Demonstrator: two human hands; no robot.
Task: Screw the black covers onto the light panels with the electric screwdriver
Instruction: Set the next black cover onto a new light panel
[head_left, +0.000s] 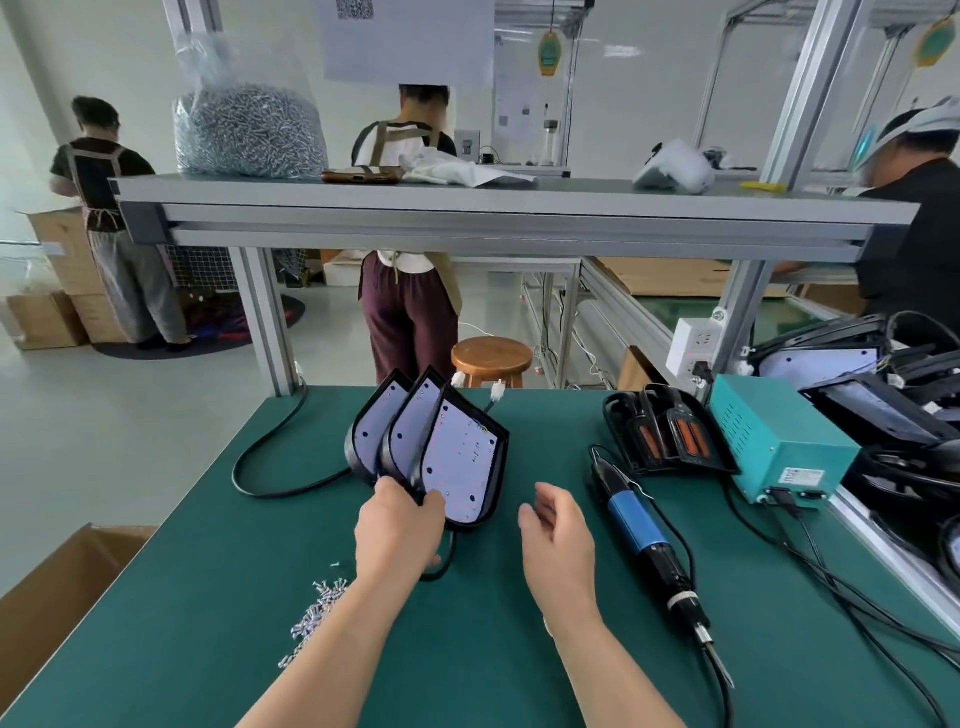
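Three light panels (457, 462) in black shells stand fanned out on edge in the middle of the green table (208, 571). My left hand (400, 525) grips their lower ends, thumb on the nearest panel. My right hand (558, 540) hovers to the right of the panels with relaxed fingers and holds nothing. The electric screwdriver (644, 540), blue and black, lies on the table to the right of my right hand, its bit pointing toward me. Loose screws (317, 608) lie scattered by my left forearm.
A teal power box (774, 441) and black covers (665, 436) sit at the right. More lamp parts (893, 395) are piled at far right. Cables (270, 467) cross the table. An overhead shelf (467, 208) carries a bag of screws (244, 124). A cardboard box (57, 587) stands at left. People work behind the bench.
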